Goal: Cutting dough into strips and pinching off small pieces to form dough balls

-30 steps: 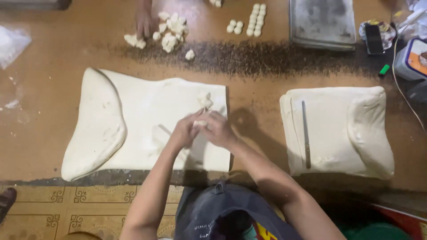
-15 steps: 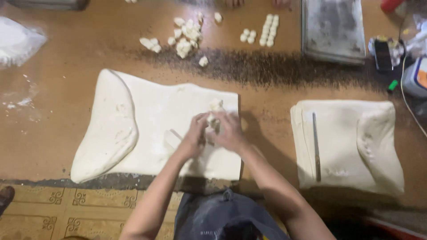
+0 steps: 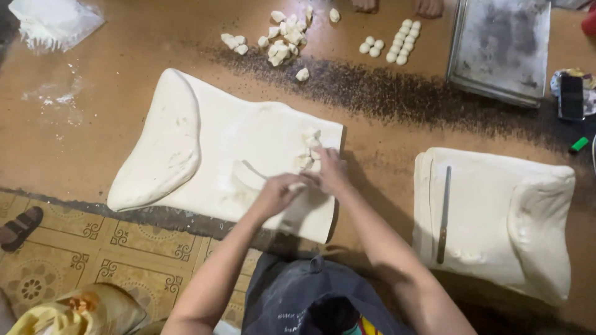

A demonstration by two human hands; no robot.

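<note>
Hands (image 3: pixel 304 183) shifted right on dough sheet (image 3: pixel 236 142); brown table (image 3: pixel 124 111).

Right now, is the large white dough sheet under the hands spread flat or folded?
Mostly spread flat; the large white dough sheet has only its left end folded over into a thick lump.

Dough sheet (image 3: pixel 211 149): large, pale, flattened slab lying flat on the brown table (image 3: pixel 93 142), near its front edge; left end folded over into a thick rounded flap. Cut dough pieces (image 3: pixel 308 149): small irregular white lumps, clustered on the sheet close to its right edge. A thin strip (image 3: pixel 251 170) curls up mid-sheet.
</note>
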